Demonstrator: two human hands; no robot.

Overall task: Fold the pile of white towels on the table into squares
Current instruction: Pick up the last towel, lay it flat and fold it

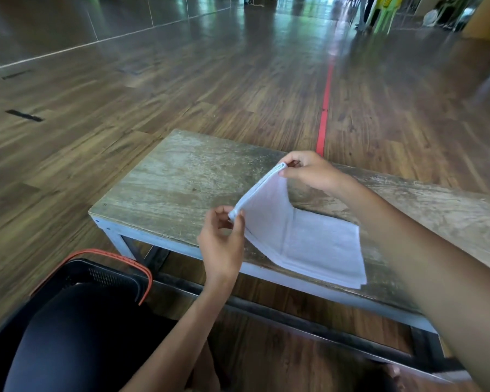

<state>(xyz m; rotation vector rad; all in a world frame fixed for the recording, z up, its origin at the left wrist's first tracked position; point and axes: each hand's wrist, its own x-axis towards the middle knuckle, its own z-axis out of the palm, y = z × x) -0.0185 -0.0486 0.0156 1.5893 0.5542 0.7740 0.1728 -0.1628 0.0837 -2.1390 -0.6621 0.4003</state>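
The white towel (303, 239) lies partly folded on the wooden table (181, 179). The left hand (222, 244) pinches its near raised corner; the right hand (309, 171) pinches the far raised corner.

L hand (222, 244) and R hand (309, 171) each pinch a corner of white towel (317, 244), lifting one half; rest lies flat on table (176, 182).

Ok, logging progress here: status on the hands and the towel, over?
Left hand pinching near corner of white towel, right hand pinching far corner. Left half lifted mid-fold, rest flat on wooden table. Nothing lying on the flat half.
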